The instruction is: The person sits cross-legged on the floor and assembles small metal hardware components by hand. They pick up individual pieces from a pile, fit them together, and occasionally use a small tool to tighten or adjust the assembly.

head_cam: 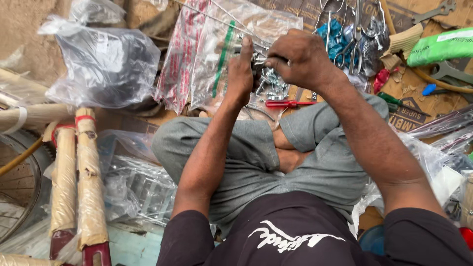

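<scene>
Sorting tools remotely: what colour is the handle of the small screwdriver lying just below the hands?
Red, seen in the head view: the small screwdriver lies on the cardboard.

Sandy ground [29, 29], flattened cardboard [409, 113] as flooring, soft even daylight, clutter all round

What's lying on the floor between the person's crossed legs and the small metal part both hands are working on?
In the head view, a red-handled screwdriver and a heap of loose silver bolts lie between the grey-trousered legs and the small metal part.
</scene>
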